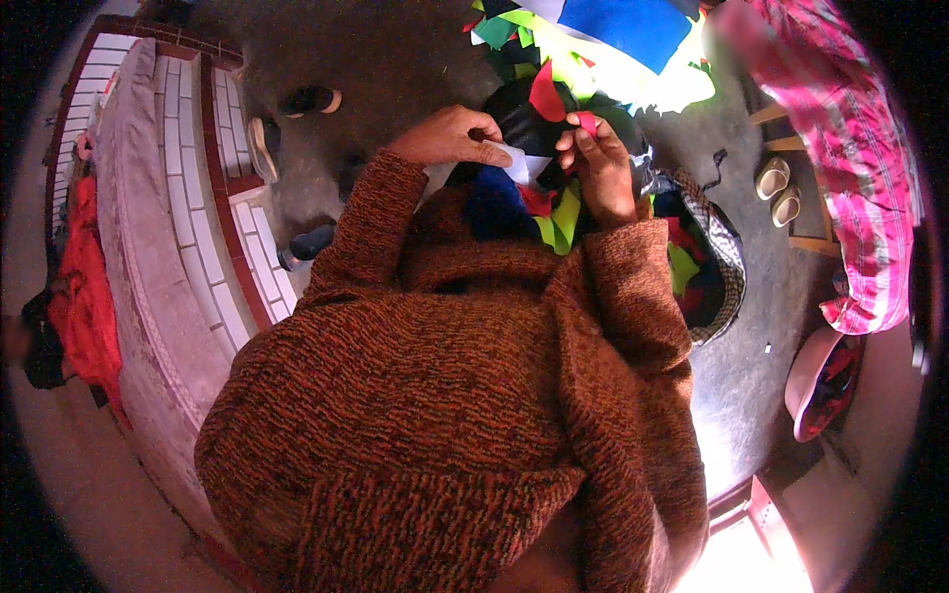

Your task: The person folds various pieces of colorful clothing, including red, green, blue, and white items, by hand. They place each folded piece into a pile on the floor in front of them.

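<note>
My left hand (447,136) pinches a white fabric scrap (508,158) between thumb and fingers, above my lap. To its right, my raised right hand (603,168) grips a red fabric strip (585,123) at its fingertips. Just beyond them, a pointed red scrap (546,96) shows against something dark. Below the hands, a dark blue scrap (498,203) and a yellow-green scrap (563,221) lie on my lap, with another red scrap (538,202) between them. Whether the pieces are joined, I cannot tell.
Ahead lies a bright yellow-green fabric pile (677,84) with a blue piece (628,30) on top. A checked bag (730,262) of scraps stands right, near pale shoes (779,188), a pink basin (813,381) and a pink plaid garment (850,148). A white-bricked ledge (188,188) runs left.
</note>
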Available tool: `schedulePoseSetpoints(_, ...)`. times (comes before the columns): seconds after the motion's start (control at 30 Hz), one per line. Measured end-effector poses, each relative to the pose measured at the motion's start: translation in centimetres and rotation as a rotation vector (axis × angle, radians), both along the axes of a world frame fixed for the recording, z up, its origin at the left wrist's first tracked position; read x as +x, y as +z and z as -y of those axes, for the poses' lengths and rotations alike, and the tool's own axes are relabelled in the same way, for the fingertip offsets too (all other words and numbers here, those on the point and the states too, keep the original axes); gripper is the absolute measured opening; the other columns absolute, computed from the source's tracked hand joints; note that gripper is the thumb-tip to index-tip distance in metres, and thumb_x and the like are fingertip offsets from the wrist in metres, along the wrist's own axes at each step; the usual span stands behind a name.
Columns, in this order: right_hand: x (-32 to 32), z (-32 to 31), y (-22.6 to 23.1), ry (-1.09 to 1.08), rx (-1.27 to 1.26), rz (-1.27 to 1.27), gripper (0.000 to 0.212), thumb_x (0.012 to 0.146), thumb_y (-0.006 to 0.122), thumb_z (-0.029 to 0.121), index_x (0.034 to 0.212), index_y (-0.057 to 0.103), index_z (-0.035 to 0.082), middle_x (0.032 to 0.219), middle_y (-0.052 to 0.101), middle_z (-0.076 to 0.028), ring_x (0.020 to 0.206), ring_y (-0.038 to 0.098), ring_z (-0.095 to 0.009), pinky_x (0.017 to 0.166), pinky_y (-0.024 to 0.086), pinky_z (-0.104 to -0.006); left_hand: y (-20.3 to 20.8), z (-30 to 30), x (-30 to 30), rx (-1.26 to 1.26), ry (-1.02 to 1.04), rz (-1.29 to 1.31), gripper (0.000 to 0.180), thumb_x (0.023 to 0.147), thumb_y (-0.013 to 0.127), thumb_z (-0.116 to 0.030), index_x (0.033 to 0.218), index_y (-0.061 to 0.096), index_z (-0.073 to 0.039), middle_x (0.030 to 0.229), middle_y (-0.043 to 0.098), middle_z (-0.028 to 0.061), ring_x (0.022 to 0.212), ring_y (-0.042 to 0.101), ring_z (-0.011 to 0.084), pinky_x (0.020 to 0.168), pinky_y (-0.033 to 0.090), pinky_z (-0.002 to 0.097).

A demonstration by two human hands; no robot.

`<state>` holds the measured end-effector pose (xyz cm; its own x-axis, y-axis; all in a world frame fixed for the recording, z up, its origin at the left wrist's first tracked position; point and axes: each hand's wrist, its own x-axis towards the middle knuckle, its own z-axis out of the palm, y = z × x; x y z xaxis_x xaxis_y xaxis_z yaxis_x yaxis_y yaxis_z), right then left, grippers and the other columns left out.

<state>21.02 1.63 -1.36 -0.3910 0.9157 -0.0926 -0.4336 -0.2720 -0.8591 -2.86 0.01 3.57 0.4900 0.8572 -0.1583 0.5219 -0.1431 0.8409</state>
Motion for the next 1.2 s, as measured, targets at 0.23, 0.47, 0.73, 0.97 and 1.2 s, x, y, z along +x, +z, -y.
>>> schedulePoseSetpoints(0.23, 0.1, -0.1, -0.2, 0.019, 0.003, -0.017, 0.017, 0.091, 0.048, 0.014, 0.105, 0.054, 0.007, 0.079, 0.058, -0.003, 0.062, 0.050, -0.009, 0.059, 0.040, -0.0212, -0.7, -0.2, 0.0, 0.018, 0.039, 0.090, 0.025, 0.074, 0.069, -0.022, 0.086, 0.063, 0.000, 0.075, 0.062, 0.0062, 0.071, 0.056, 0.0119, 0.066, 0.045, 0.0274)
schedulePoseSetpoints(0.47, 0.0, -0.1, -0.6, 0.011, 0.022, 0.021, 0.014, 0.091, 0.048, 0.011, 0.101, 0.055, 0.005, 0.076, 0.057, -0.003, 0.061, 0.049, -0.009, 0.058, 0.041, -0.0210, 0.5, -0.4, 0.2, 0.103, 0.294, 0.328, 0.013, 0.083, 0.061, -0.010, 0.091, 0.059, -0.001, 0.082, 0.058, 0.0004, 0.077, 0.053, 0.0064, 0.071, 0.046, 0.0229)
schedulePoseSetpoints(0.73, -0.1, 0.2, -0.1, 0.077, 0.024, 0.116, 0.017, 0.088, 0.053, 0.010, 0.104, 0.055, 0.006, 0.078, 0.058, -0.002, 0.064, 0.049, -0.007, 0.060, 0.041, -0.0194, 0.9, -0.3, 1.6, 0.087, 0.358, 0.639, 0.010, 0.088, 0.052, -0.008, 0.097, 0.054, -0.003, 0.097, 0.060, 0.0056, 0.091, 0.054, 0.0108, 0.082, 0.044, 0.0269)
schedulePoseSetpoints(0.97, -0.2, 0.3, 0.1, 0.143, 0.060, 0.126, 0.030, 0.080, 0.065, 0.007, 0.108, 0.054, 0.005, 0.082, 0.057, 0.000, 0.068, 0.050, -0.007, 0.065, 0.041, -0.0186, 0.3, -0.1, 3.3, -0.144, 0.288, 1.148, 0.022, 0.093, 0.040, -0.018, 0.110, 0.047, -0.007, 0.125, 0.046, 0.0188, 0.114, 0.047, 0.0354, 0.094, 0.039, 0.0492)
schedulePoseSetpoints(1.2, -0.4, 0.3, -0.8, 0.251, 0.238, 0.239, 0.035, 0.073, 0.071, 0.005, 0.105, 0.057, 0.005, 0.089, 0.058, 0.001, 0.083, 0.054, -0.008, 0.077, 0.045, -0.0245, -1.7, -0.7, 4.1, -0.350, 0.217, 1.513, 0.021, 0.092, 0.043, -0.020, 0.111, 0.048, -0.014, 0.129, 0.044, 0.0182, 0.119, 0.043, 0.0347, 0.096, 0.038, 0.0483)
